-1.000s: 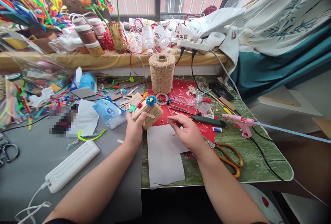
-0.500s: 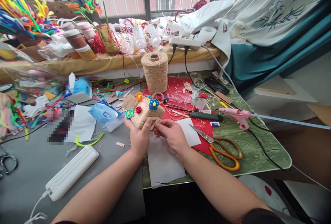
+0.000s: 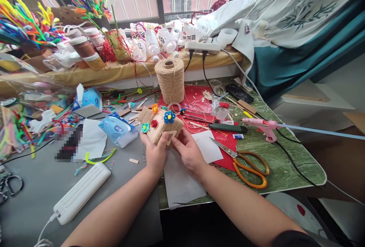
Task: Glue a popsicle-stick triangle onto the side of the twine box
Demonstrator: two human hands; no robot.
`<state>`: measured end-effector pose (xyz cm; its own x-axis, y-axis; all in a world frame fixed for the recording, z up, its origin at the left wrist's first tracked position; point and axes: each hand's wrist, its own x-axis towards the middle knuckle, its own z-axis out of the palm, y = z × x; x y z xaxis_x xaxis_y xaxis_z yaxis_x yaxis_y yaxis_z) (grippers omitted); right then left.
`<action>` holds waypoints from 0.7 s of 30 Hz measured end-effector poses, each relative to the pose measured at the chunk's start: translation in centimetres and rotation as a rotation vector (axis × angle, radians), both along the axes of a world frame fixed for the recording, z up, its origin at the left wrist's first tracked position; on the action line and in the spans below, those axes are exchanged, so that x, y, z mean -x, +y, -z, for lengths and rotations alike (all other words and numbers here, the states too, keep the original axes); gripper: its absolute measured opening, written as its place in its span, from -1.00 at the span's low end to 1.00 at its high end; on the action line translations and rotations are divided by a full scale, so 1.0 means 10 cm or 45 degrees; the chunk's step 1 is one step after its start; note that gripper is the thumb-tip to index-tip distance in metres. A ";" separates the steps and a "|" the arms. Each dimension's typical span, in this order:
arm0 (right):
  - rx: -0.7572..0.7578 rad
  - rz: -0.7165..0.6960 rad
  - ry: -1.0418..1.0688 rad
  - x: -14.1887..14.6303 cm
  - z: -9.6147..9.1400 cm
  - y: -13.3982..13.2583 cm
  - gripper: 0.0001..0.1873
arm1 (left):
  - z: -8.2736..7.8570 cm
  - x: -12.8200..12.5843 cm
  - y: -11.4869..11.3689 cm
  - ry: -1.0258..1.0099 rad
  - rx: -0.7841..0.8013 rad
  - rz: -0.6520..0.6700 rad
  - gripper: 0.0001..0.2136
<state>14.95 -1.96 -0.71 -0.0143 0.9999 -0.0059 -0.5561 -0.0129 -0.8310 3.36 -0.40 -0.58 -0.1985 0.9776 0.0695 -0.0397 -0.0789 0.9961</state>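
A small twine-wrapped craft house (image 3: 164,126) with little blue, red, orange and teal flowers on its roof is held above the table between both hands. My left hand (image 3: 154,152) grips its lower left side, thumb against the front. My right hand (image 3: 186,152) pinches its lower right corner, where a small wooden frame piece (image 3: 170,137) sits on the front face. Under the hands lies a sheet of white paper (image 3: 180,181).
A big spool of jute twine (image 3: 170,80) stands behind on a red mat. Orange-handled scissors (image 3: 245,163), a pink glue gun (image 3: 264,127) and a green-handled knife (image 3: 226,127) lie to the right. A tissue pack (image 3: 118,128), white power strip (image 3: 81,192) and pipe cleaners lie left.
My right hand came in from the table and closed on the house's lower right corner beside the wooden frame piece. The left hand kept its grip, and the house tilted slightly.
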 end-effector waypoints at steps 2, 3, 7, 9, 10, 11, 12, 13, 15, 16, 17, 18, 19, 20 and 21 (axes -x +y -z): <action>0.017 0.009 0.028 0.01 0.01 -0.01 -0.40 | 0.01 0.00 0.00 -0.018 -0.004 0.013 -0.21; 0.026 0.016 0.040 0.01 0.02 -0.01 -0.41 | 0.01 0.00 0.01 -0.026 -0.001 0.014 -0.21; 0.030 0.016 0.095 0.00 0.05 -0.01 -0.46 | 0.02 -0.02 0.01 -0.013 0.038 -0.010 -0.20; 0.030 0.014 0.127 0.00 0.06 -0.01 -0.48 | 0.02 -0.03 0.01 -0.006 0.061 -0.018 -0.20; 0.036 0.015 0.142 0.00 0.06 -0.02 -0.49 | 0.02 -0.04 0.01 -0.010 0.066 -0.013 -0.20; 0.043 0.020 0.157 0.00 0.07 -0.02 -0.49 | 0.02 -0.04 0.01 -0.016 0.068 -0.004 -0.20; 0.050 0.025 0.172 0.00 0.07 -0.01 -0.49 | 0.01 -0.05 0.01 -0.024 0.066 0.005 -0.21; 0.054 0.029 0.186 0.00 0.07 -0.01 -0.49 | 0.01 -0.05 0.01 -0.028 0.064 0.014 -0.21; 0.058 0.029 0.208 0.00 0.08 -0.01 -0.48 | 0.01 -0.06 0.01 -0.036 0.054 0.023 -0.21; 0.059 0.028 0.214 0.00 0.08 -0.01 -0.48 | 0.01 -0.06 0.01 -0.041 0.050 0.025 -0.21; 0.059 0.026 0.217 -0.01 0.08 -0.01 -0.48 | 0.01 -0.06 0.01 -0.050 0.046 0.025 -0.21; 0.059 0.024 0.215 -0.01 0.08 -0.01 -0.49 | 0.01 -0.06 0.01 -0.060 0.045 0.028 -0.22; 0.061 0.023 0.211 -0.01 0.08 -0.01 -0.50 | 0.01 -0.06 0.01 -0.069 0.046 0.028 -0.22; 0.063 0.023 0.204 -0.01 0.08 -0.01 -0.50 | 0.01 -0.05 0.01 -0.074 0.048 0.027 -0.22; 0.066 0.025 0.195 -0.02 0.08 -0.01 -0.50 | 0.01 -0.05 0.01 -0.071 0.049 0.021 -0.21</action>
